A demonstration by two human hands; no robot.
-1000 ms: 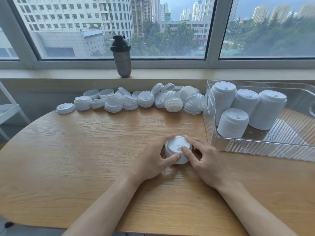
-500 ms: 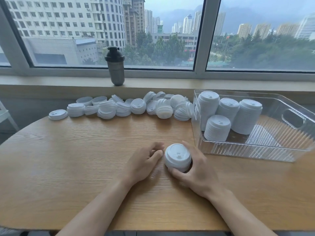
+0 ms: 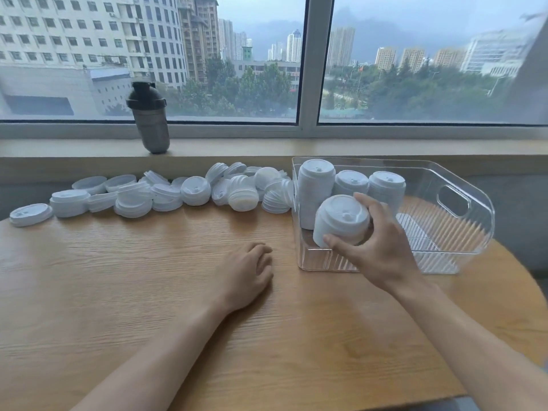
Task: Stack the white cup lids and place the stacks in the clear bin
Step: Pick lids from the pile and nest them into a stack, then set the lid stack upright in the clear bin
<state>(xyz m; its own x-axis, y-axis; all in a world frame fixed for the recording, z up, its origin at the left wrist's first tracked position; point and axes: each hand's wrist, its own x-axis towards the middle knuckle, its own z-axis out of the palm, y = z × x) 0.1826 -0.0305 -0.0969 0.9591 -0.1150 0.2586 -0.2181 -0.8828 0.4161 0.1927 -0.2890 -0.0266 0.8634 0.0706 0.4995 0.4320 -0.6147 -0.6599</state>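
Observation:
My right hand grips a short stack of white cup lids, tilted, over the near left corner of the clear bin. Three taller lid stacks stand at the back left inside the bin, and a fourth one seen earlier is hidden behind the held stack. My left hand rests on the wooden table with fingers loosely curled, holding nothing. A long heap of loose white lids lies along the table's far edge, left of the bin.
A dark shaker bottle stands on the window sill behind the lid heap. The bin has a cut-out handle on its right wall. The table's round edge drops off at the right and near side.
My right hand has lifted the lid stack off the table and carried it right, over the bin's near corner. My left hand let go and stayed on the table. The view shifted left and down.

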